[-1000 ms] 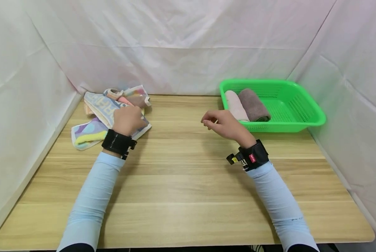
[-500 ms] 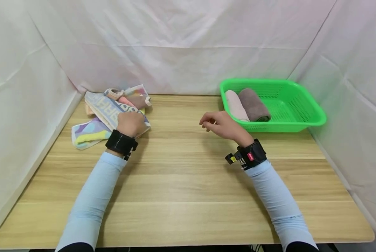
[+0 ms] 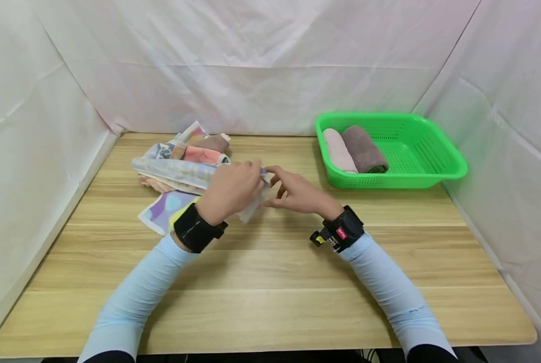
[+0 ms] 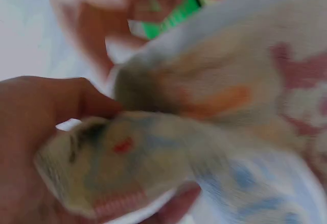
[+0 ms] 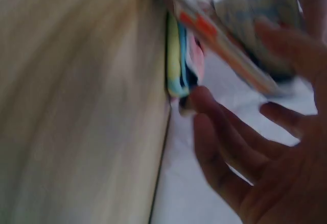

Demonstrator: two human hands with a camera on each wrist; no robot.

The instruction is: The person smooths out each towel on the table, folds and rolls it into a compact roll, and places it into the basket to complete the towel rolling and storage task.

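My left hand (image 3: 234, 189) grips a light blue and white patterned towel (image 3: 175, 170) by its near right end; in the left wrist view the thumb and fingers pinch its folded edge (image 4: 122, 157). The towel stretches left from the hand across a loose pile. Close on the right, my right hand (image 3: 299, 191) reaches toward the held end with fingers spread and bent. The right wrist view shows those fingers (image 5: 219, 147) beside the towel (image 5: 225, 45), not closed round it. Under and behind lie a purple and yellow towel (image 3: 168, 206), a pink towel (image 3: 202, 155) and a brownish towel (image 3: 215, 142).
A green perforated basket (image 3: 452, 164) stands at the back right of the wooden table (image 3: 270, 292). Along its left side lie a rolled pale pink towel (image 3: 339, 151) and a rolled grey-brown towel (image 3: 364, 150). White cloth walls (image 3: 270, 65) enclose the back and sides.
My left hand has moved right and toward the middle, pulling the blue and white towel along; the pile has shifted right with it. My right hand has come left to meet it, its fingers spreading.
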